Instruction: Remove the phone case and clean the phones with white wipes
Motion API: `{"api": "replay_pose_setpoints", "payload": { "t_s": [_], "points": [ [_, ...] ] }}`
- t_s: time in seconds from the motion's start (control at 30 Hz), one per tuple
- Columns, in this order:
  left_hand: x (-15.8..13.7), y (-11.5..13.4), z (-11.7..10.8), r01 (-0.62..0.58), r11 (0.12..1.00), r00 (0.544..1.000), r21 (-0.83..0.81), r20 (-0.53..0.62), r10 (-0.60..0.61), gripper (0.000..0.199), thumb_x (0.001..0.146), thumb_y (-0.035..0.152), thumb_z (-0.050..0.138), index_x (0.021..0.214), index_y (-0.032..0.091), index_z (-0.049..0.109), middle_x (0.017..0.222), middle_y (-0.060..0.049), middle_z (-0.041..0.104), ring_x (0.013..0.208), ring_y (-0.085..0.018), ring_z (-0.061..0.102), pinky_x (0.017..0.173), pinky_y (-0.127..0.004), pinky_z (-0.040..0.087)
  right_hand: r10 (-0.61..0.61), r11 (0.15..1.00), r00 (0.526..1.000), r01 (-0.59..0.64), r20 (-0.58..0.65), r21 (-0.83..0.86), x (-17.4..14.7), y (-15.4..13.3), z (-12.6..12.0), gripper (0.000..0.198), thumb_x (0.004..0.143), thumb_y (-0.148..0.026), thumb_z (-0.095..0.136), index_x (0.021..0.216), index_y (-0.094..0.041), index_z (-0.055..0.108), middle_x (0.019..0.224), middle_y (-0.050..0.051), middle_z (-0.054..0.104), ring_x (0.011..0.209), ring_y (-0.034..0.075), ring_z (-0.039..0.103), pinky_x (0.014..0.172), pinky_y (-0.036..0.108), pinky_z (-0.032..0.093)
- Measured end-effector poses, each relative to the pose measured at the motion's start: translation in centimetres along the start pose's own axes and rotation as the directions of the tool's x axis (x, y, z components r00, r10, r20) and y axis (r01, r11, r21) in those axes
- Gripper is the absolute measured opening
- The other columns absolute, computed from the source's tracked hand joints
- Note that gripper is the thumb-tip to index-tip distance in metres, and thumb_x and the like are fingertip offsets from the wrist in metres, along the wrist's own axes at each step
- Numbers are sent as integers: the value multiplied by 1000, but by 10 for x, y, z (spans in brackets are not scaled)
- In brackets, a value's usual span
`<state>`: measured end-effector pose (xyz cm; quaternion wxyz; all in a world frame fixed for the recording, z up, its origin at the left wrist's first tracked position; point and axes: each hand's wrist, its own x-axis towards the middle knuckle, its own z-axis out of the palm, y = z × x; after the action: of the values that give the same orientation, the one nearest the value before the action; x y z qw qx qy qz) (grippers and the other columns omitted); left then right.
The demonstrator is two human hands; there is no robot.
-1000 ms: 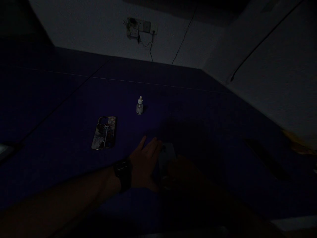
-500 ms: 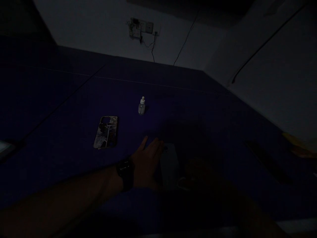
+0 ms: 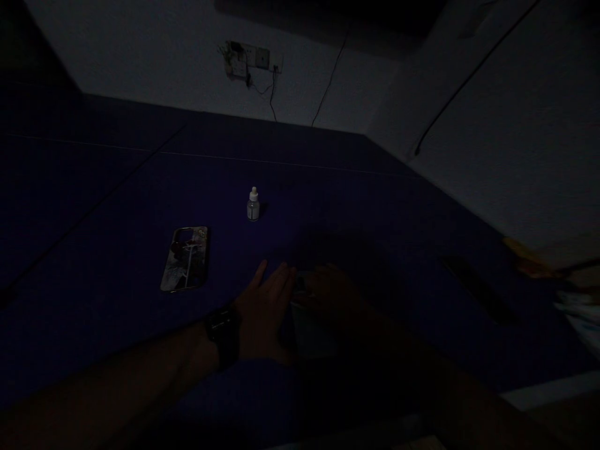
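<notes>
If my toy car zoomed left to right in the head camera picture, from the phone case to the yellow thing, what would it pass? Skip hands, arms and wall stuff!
Phone case, watch, bottle, phone, long dark thing, yellow thing.

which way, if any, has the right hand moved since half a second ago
Yes: against the standing dropper bottle, the right hand has moved forward and left, now over the far end of the phone.
</notes>
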<state>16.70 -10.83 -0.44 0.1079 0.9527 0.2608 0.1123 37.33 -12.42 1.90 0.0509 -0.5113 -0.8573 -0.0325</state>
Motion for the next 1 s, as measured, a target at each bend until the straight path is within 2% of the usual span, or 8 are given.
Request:
{"api": "replay_pose_setpoints", "payload": {
  "t_s": [0.17, 0.37, 0.47, 0.57, 0.67, 0.83, 0.93, 1.0],
  "points": [
    [0, -2, 4, 2, 1000, 1000, -9, -22, -2, 128, 70, 85, 52, 154, -2, 12, 155, -33, 32, 147, -44, 27, 120, -62, 2, 58, 998, 998, -58, 8, 17, 8, 1, 1, 35, 95, -48, 60, 83, -17, 69, 82, 10, 70, 81, 23, 62, 76, 35, 39],
    [0, -3, 9, 11, 1000, 998, 8, -57, -10, 130, 66, 87, 55, 155, 2, 14, 156, -29, 32, 148, -42, 27, 121, -59, -2, -114, 987, 962, 82, 250, 135, -29, -13, 2, 36, 88, -52, 68, 77, -18, 71, 79, 7, 70, 76, 21, 61, 73, 33, 39],
    [1, -2, 10, 8, 1000, 999, 8, -47, -7, 130, 65, 87, 55, 154, 0, 16, 156, -30, 32, 149, -42, 25, 121, -59, -4, -135, 981, 962, 97, 238, 167, -54, -11, -1, 31, 90, -48, 68, 81, -18, 71, 82, 6, 70, 78, 21, 60, 77, 34, 39],
    [1, -1, 7, 4, 1000, 1000, 1, -14, -4, 130, 67, 87, 53, 154, -2, 14, 155, -31, 33, 149, -43, 25, 120, -61, -2, -112, 979, 967, 67, 229, 193, -71, 4, -6, 30, 91, -47, 67, 80, -19, 69, 80, 5, 68, 78, 20, 58, 78, 34, 38],
    [0, 0, 5, 10, 1000, 999, 5, -36, -10, 131, 67, 87, 52, 154, -2, 12, 156, -32, 32, 148, -43, 26, 120, -61, -1, -58, 982, 972, 15, 228, 186, -78, 19, -10, 30, 90, -46, 68, 77, -19, 67, 78, 4, 66, 75, 19, 56, 75, 33, 36],
    [0, 1, 1, 4, 1000, 1000, 2, -18, -4, 130, 68, 87, 52, 154, -2, 12, 155, -33, 31, 148, -44, 26, 120, -62, 0, -78, 985, 977, 44, 198, 169, -67, 11, -9, 32, 90, -49, 68, 78, -20, 68, 78, 4, 66, 77, 19, 57, 75, 33, 36],
    [0, 1, -2, 8, 1000, 1000, 4, 17, -8, 132, 66, 86, 54, 154, -2, 11, 156, -34, 30, 148, -45, 26, 120, -62, 0, -90, 987, 973, 60, 212, 147, -45, -1, -9, 34, 92, -51, 65, 79, -19, 70, 80, 5, 68, 79, 21, 60, 76, 34, 37],
    [1, 2, -3, 10, 1000, 1000, 12, 27, -10, 132, 66, 86, 54, 155, -1, 11, 156, -34, 29, 148, -45, 26, 120, -62, 0, -50, 994, 980, 31, 194, 102, -27, -3, -9, 35, 94, -50, 62, 80, -19, 71, 82, 7, 70, 82, 22, 61, 77, 35, 38]
  ]
}}
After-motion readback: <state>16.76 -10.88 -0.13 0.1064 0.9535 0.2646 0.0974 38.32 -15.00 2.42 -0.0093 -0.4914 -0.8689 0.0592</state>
